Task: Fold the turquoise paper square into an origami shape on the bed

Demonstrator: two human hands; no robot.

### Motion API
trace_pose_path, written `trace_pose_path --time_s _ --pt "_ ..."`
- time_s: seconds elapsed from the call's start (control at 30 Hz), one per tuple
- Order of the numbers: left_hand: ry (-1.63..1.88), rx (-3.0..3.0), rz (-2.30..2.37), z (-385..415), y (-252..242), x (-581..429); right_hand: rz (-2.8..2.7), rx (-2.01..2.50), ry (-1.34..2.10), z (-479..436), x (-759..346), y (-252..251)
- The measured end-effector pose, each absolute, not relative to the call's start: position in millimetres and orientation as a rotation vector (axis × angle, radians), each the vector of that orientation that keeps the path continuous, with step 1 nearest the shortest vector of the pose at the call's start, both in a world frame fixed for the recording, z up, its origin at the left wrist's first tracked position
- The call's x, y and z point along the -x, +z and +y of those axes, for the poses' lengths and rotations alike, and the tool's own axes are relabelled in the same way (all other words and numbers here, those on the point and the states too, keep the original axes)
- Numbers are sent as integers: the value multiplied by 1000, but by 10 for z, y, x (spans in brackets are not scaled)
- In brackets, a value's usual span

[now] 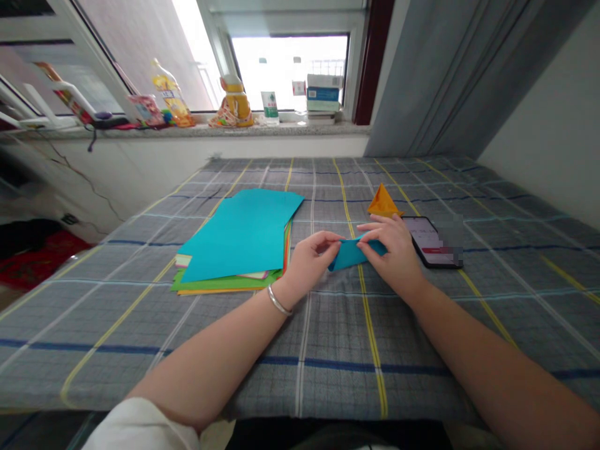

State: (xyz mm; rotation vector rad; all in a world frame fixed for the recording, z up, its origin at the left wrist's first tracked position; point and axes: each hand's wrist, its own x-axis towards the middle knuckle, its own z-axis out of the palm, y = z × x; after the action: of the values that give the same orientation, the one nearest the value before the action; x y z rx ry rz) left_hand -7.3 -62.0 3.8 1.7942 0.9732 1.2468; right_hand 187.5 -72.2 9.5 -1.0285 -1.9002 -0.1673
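A small folded piece of blue paper [347,255] is held between my two hands, just above the checked cloth. My left hand [312,255] pinches its upper left edge between thumb and fingertips. On the other side, my right hand [391,247] pinches the top edge near the middle, its other fingers spread and covering part of the paper's right end. Beyond my right hand sits an orange folded paper pyramid [382,201]. To the left lies a stack of coloured paper, with blue sheets [241,234] on top and green sheets [225,283] showing below.
A phone [434,244] with its screen lit lies right of my right hand. The grey checked cloth [328,337] covers the surface. Along the windowsill [290,129] stand bottles, a yellow jar [237,103] and stacked boxes [323,94]. A grey curtain [422,81] hangs at the right.
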Motion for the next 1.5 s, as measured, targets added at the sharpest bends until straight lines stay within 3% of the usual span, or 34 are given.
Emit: trace_pose_path --time_s 0.53,0.97,1.23,1.5 --pt "1423 -1506 906 -599 -49 8 -1772 1150 -225 -738 -1873 68" --pt "1525 -1408 971 -454 -78 124 -1416 1258 502 -524 -1971 -150" --pt "1532 -1341 968 -426 -68 147 -1362 1260 622 -508 -2003 -149" --pt "1506 -1417 1020 -425 -77 181 -1371 1280 514 -538 -1991 -108"
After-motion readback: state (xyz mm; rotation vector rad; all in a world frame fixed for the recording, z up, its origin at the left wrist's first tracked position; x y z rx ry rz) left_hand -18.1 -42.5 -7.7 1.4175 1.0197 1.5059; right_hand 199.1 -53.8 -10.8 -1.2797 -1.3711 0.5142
